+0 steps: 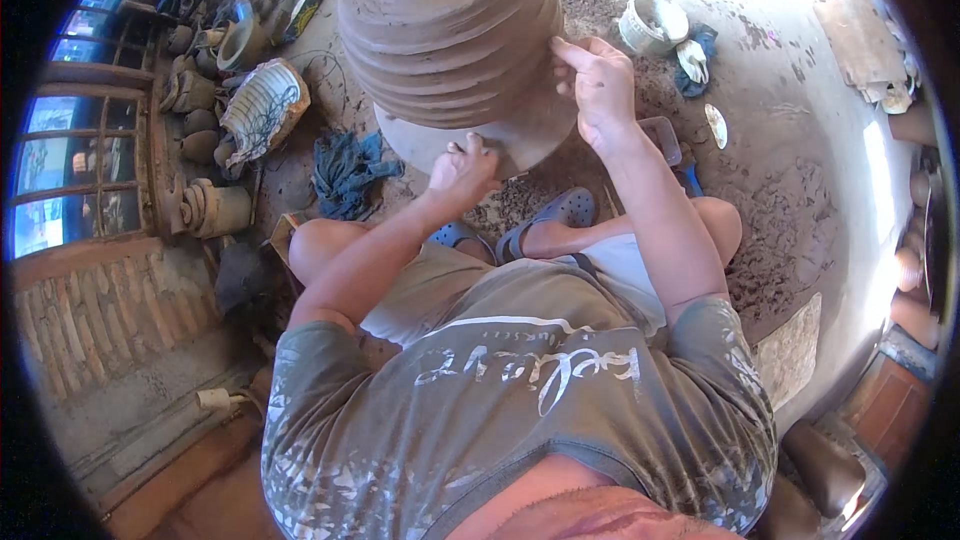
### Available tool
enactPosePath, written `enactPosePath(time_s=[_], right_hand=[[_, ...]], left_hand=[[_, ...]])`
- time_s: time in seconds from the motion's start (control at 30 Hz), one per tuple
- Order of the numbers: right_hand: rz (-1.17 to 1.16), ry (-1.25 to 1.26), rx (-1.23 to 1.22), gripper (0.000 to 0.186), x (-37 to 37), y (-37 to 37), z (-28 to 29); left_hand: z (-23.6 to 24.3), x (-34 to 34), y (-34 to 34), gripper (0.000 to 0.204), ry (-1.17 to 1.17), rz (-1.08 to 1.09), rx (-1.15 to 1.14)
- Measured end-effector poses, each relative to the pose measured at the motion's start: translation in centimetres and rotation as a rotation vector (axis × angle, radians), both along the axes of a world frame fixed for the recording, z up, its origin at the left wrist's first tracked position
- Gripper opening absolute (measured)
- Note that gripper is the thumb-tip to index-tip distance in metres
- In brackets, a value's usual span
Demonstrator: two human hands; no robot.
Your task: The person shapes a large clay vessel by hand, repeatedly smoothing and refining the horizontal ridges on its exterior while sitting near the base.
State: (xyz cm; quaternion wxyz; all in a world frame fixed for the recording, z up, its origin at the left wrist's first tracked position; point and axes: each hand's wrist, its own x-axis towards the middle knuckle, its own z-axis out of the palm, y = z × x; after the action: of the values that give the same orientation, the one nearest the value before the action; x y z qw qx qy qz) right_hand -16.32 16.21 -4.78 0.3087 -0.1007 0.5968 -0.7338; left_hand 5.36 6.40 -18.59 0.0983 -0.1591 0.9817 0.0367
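Observation:
A large grey-brown clay pot (450,30) with ridged, stepped walls stands in front of me on a round, flat disc (410,140). My right hand (605,90) is at the pot's right wall, thumb and forefinger pinched together against the ridges. Whatever lies between those fingertips is too small or hidden to name. Lower down, my left hand (463,175) rests at the disc's near edge, its fingers slightly bent and apart with their tips on the disc. Nothing shows in that hand.
A clay-smeared white bucket (653,22) stands right of the pot, near a dark blue cloth (697,55) and a clear plastic tub (660,138). Left lie a crumpled blue-green cloth (347,175) and a ribbed white container (265,110). Several pots line the windowed wall. Clay scraps litter the floor.

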Motion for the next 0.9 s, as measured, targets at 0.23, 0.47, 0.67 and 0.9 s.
enactPosePath(time_s=[0.23,0.47,0.67,0.9], right_hand=[[-0.087,-0.029,-0.063,0.018,2.9,-0.7,-0.9],[-0.065,0.276,0.031,0.022,8.0,-0.5,-2.9],[0.207,0.598,0.074,0.018,10.9,3.4,-4.7],[0.247,0.730,0.182,0.024,3.8,9.5,-8.8]], left_hand=[[-8.2,-4.0,3.3,0.048,0.131,-0.142,-0.094],[-7.9,-8.1,3.9,0.046,0.260,-0.045,0.309],[-6.3,-7.0,3.1,0.047,-0.008,-0.163,-0.294],[3.0,-3.9,3.0,0.064,0.187,0.414,0.798]])
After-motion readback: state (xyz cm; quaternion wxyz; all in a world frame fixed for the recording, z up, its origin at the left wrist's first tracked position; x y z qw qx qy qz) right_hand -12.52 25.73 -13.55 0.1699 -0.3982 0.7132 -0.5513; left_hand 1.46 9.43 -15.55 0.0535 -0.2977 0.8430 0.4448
